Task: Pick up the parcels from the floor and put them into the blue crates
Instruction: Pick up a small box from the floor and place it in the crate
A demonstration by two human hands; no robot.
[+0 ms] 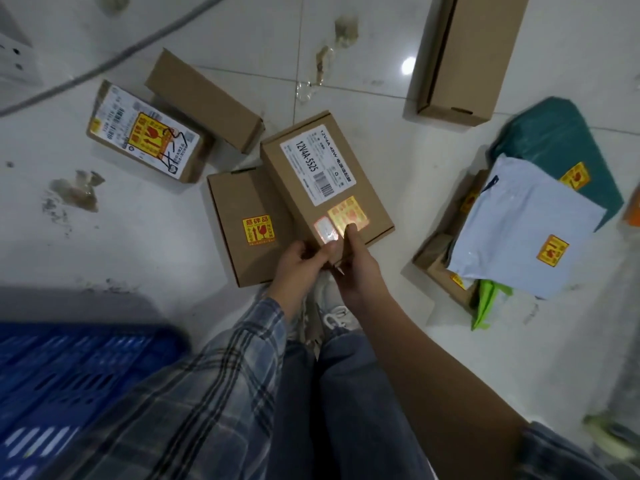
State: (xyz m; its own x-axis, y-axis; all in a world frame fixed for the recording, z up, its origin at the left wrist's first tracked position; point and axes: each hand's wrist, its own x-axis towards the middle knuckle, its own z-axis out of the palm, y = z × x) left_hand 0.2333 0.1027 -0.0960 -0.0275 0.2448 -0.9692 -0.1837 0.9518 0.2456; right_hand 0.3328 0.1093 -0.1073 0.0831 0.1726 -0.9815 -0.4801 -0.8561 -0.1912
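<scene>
I hold the near end of a labelled cardboard box with both hands: my left hand curls round its near left corner, and my right hand grips the near edge with the thumb on its yellow sticker. The box sits tilted over a flat box on the tiled floor. Further left lie two more boxes, touching each other. On my right a pale mailer bag lies over a teal parcel. The blue crate stands at my lower left.
</scene>
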